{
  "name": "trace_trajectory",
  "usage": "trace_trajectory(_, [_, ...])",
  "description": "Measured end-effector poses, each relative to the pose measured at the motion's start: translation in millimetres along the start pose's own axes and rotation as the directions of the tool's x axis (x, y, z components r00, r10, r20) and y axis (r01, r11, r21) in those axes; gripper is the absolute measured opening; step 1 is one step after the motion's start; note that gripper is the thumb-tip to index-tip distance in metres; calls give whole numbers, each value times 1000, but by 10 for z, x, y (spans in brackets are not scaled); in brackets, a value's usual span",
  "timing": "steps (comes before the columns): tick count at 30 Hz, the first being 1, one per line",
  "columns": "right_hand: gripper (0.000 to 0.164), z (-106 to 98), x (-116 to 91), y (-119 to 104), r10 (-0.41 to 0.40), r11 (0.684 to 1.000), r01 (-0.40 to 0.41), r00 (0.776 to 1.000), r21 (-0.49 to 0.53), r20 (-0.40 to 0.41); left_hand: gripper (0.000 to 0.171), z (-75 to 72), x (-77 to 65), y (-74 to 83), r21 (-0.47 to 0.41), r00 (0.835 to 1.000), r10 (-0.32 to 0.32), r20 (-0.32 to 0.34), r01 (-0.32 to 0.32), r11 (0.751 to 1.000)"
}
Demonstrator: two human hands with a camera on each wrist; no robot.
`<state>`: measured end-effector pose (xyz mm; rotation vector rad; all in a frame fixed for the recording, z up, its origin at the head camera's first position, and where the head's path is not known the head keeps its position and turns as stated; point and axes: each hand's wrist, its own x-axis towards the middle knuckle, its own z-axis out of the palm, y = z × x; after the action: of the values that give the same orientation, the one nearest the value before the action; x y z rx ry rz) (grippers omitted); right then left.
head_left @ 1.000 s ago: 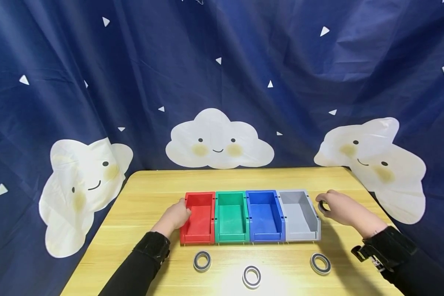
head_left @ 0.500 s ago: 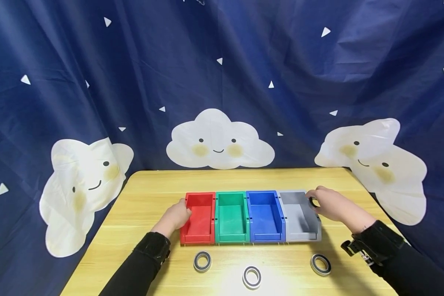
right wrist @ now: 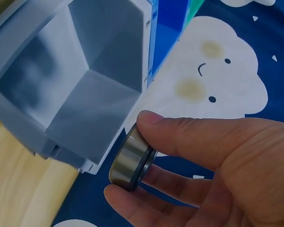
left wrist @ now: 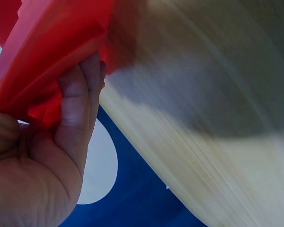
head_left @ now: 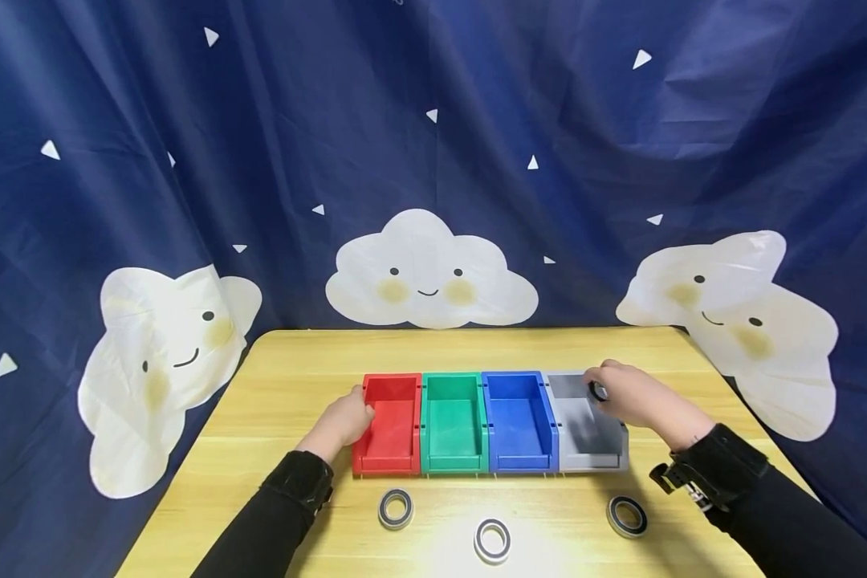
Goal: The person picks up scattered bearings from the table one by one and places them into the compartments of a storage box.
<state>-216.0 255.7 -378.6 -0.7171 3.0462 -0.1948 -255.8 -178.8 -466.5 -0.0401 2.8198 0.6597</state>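
Note:
My left hand [head_left: 342, 419] grips the left side wall of the red bin [head_left: 392, 429]; in the left wrist view the thumb and fingers [left wrist: 75, 104] close on its edge from both sides. A ball bearing [right wrist: 131, 158] is pinched between the thumb and fingers of my right hand [head_left: 634, 393]. In the head view that hand is over the right side of the grey bin [head_left: 585, 433]. The right wrist view puts the bearing right beside the bin's side wall, its shiny outer ring facing the camera. The grey bin's inside shows only shadow.
Between the red and grey bins stand a green bin [head_left: 453, 425] and a blue bin [head_left: 518, 425], all in one row. On the wooden table [head_left: 311, 353] in front lie a left bearing [head_left: 395, 509], a middle bearing [head_left: 492, 540] and a right bearing [head_left: 627, 516]. A blue curtain [head_left: 433, 144] hangs behind.
My right hand has moved left with the bearing, from beside the grey bin to over its right side. The left hand stays on the red bin, and the bearings on the table have not moved.

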Motion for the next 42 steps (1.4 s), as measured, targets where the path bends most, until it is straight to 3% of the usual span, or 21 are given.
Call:
trace_trajectory(10, [35, 45, 92, -77, 7, 1000, -8, 998, 11, 61, 52, -4, 4, -2, 2, 1000, -1, -6, 1, 1000])
trace_trajectory(17, [29, 112, 143, -101, -9, 1000, 8, 999, 17, 54, 52, 3, -5, 2, -15, 1000, -5, -4, 5, 1000])
trace_trajectory(27, [36, 170, 190, -151, 43, 998, -46, 993, 31, 110, 51, 15, 15, -12, -7, 1000, -7, -10, 7, 1000])
trace_trajectory(42, [36, 351, 253, -106, 38, 999, -42, 990, 27, 137, 49, -5, -15, 4, -16, 1000, -9, -8, 9, 1000])
